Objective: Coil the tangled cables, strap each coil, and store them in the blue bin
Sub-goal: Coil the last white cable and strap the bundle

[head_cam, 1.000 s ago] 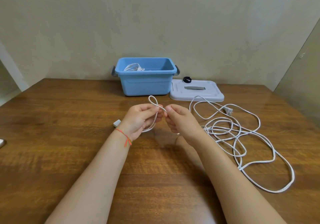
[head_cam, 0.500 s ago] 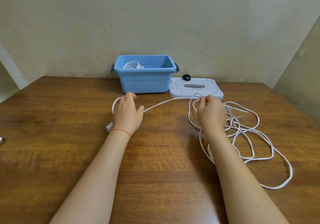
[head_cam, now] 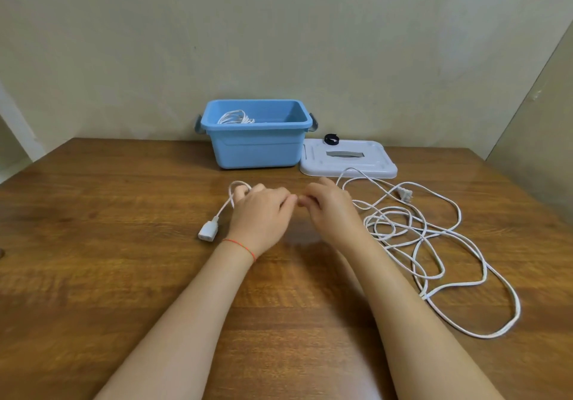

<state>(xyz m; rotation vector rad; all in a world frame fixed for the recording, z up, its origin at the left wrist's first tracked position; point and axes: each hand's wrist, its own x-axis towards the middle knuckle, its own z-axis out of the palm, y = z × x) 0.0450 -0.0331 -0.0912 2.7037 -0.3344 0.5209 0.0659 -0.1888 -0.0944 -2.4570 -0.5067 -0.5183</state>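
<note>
Coiling barely begun: first loop of the white cable [head_cam: 412, 238] hooked round the left hand [head_cam: 259, 213] fingers near the socket end [head_cam: 208, 231], right hand [head_cam: 330, 206] curled close beside it, grip on the cord too blurred to tell, most slack sprawled on the counter [head_cam: 124, 275] to the right. Best to draw even loops, shaking out crossings. Then strap [head_cam: 331, 139], then blue bin [head_cam: 254, 148].

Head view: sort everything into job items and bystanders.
Job: white cable, coiled cable in blue bin, black strap, left hand, right hand.
Bystanders: white lid, wooden table, wall.
</note>
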